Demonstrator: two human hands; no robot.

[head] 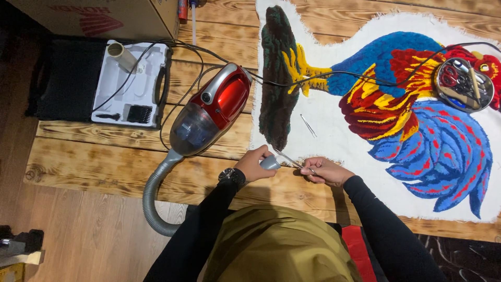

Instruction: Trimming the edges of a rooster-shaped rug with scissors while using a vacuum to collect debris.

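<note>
Your left hand (pixel 254 163) is closed around a small grey nozzle (pixel 270 163), holding it just above the near edge of the table (pixel 104 172). Your right hand (pixel 322 171) is pinched shut on a thin metal tool (pixel 290 160), whose tip points toward the nozzle; whether tip and nozzle touch cannot be told. Both hands sit at the lower left corner of the rug (pixel 334 130), a white-backed piece showing a rooster in blue, red and yellow. A second thin metal tool (pixel 308 125) lies loose on the white part of the rug. A red vacuum cleaner (pixel 211 112) rests on the table just left of the rug, its grey hose (pixel 151 201) curving off the near edge. A round tin of scissors (pixel 464 84) sits on the rooster. An open white case (pixel 130 83) lies left of the vacuum cleaner
</note>
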